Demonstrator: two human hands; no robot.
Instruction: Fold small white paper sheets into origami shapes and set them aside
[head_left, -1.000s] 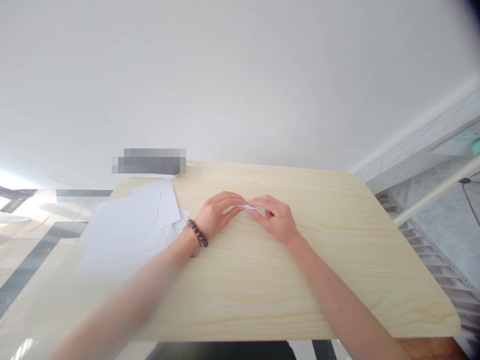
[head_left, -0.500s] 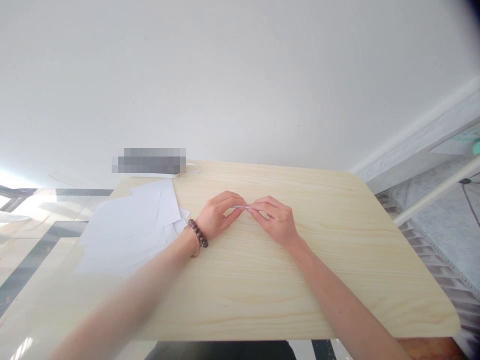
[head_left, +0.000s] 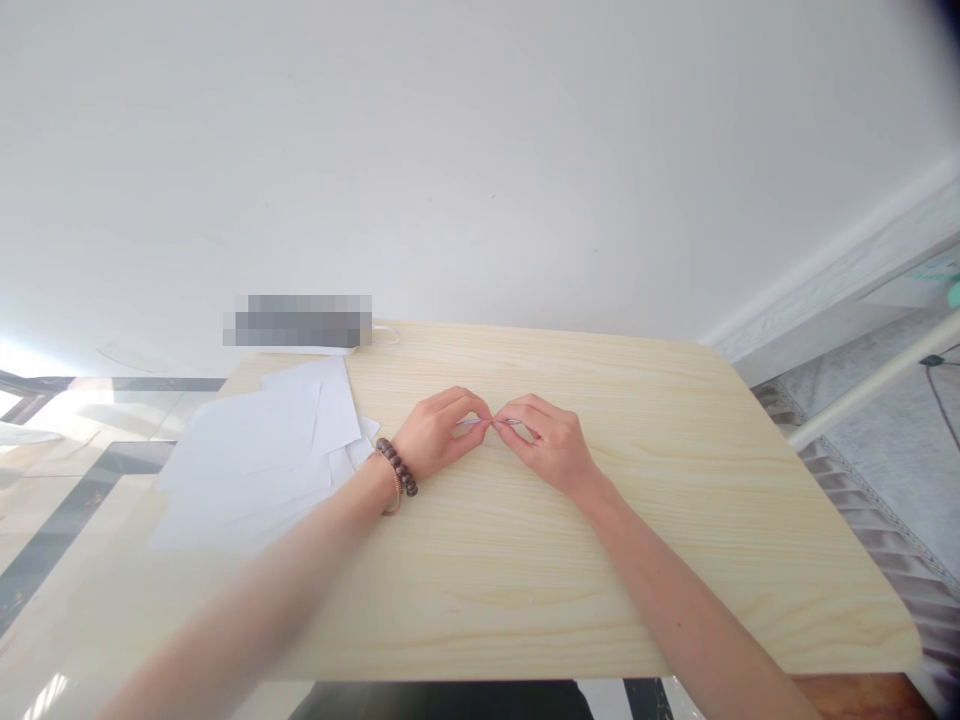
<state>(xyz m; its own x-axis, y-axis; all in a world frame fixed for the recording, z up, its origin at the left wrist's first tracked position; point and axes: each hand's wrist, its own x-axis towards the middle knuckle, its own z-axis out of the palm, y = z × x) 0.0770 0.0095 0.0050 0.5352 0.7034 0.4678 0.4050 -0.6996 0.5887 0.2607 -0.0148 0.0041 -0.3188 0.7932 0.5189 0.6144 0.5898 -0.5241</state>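
Note:
My left hand [head_left: 433, 430], with a beaded bracelet [head_left: 397, 467] at the wrist, pinches a small piece of paper [head_left: 471, 422] between thumb and fingers. It is thin, whitish and seen nearly edge-on, so its full shape is hidden. My right hand [head_left: 551, 440] pinches the same piece from the other side, thumb and forefinger closed. The fingertips of both hands meet in the middle, over the wooden table [head_left: 510, 570]. A bit of the paper shows inside the curl of each hand.
Several loose white sheets [head_left: 247, 440] overlap on the table's left side, beside my left forearm. Behind them lies a blurred-out dark device [head_left: 304, 325] with a white cable [head_left: 388, 332]. A pale wall [head_left: 480, 160] rises behind the table.
Both hands have shifted slightly, with the fingertips a little lower and pressed together. The paper, previously showing mainly by the left fingers, now shows on both sides of the pinch.

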